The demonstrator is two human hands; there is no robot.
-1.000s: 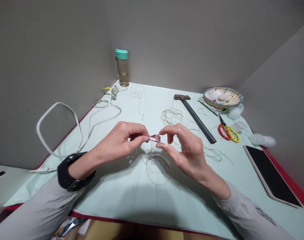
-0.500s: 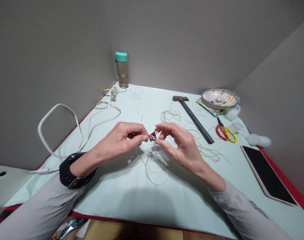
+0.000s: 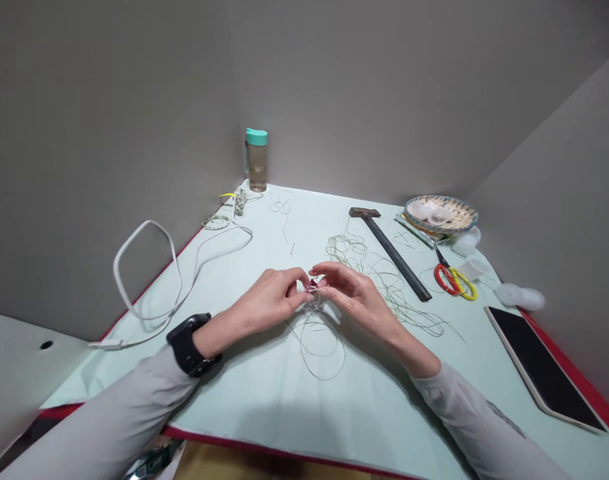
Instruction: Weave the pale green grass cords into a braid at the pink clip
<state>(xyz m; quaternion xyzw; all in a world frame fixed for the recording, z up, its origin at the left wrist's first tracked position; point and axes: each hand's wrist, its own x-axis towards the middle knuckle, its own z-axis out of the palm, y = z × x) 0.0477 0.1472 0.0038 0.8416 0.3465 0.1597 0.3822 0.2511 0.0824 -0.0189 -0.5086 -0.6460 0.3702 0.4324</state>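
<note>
Over the middle of the table my left hand [image 3: 271, 297] pinches a small dark red piece [image 3: 312, 284] between thumb and fingertips. My right hand [image 3: 357, 293] meets it from the other side, fingers curled, its thumb and fingertips closed at the thin cord by the piece. The fingers partly cover the red piece, so its full shape is hidden. From under both hands a pale thin cord [image 3: 324, 379] hangs in loose loops onto the tabletop.
Beyond my right hand lie tangled green thread [image 3: 347, 245], a hammer [image 3: 397, 257] and scissors [image 3: 447, 280]. A woven basket [image 3: 467, 217] stands far right, a black-screened tablet [image 3: 544, 370] nearer. Left are a white cable [image 3: 171, 247] and a bottle [image 3: 257, 163] at the back.
My hands have come closer together, with the left fingertips now nearly touching the right ones around the red piece. The camera view has shifted, so the table sits lower in the picture.
</note>
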